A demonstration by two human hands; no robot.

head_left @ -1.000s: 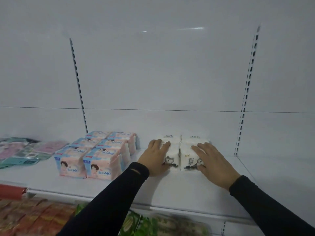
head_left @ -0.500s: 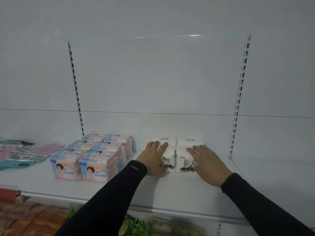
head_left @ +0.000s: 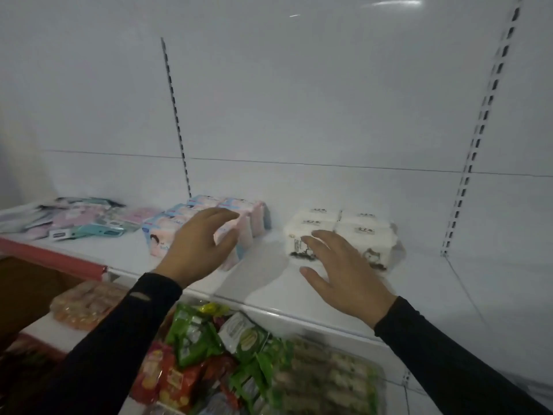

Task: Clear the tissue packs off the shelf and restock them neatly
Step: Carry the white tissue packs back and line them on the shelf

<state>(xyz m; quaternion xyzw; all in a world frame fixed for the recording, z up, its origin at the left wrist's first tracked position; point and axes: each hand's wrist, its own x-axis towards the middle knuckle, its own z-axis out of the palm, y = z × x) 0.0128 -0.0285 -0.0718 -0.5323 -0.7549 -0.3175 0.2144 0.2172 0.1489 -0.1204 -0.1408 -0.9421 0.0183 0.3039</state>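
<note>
A block of white tissue packs [head_left: 363, 235] with cat drawings stands on the white shelf [head_left: 419, 280], right of centre. A group of pink-and-blue tissue packs [head_left: 253, 217] stands to its left. My left hand [head_left: 199, 245] hovers in front of the pink-and-blue packs with fingers loosely curved, holding nothing. My right hand [head_left: 344, 271] is spread flat just in front of the white packs, fingers near their front face, gripping nothing. Both hands are blurred by motion.
Flat pink and teal packets [head_left: 80, 220] lie at the shelf's left end. Below the shelf edge sits a bin of green and red snack packets [head_left: 209, 354]. Slotted uprights [head_left: 475, 145] run up the back wall. A red price strip [head_left: 54, 260] edges the left shelf.
Both hands have let go of the white packs and drawn back toward me. My left hand has shifted left, in front of the pink-and-blue packs. The view has tilted down.
</note>
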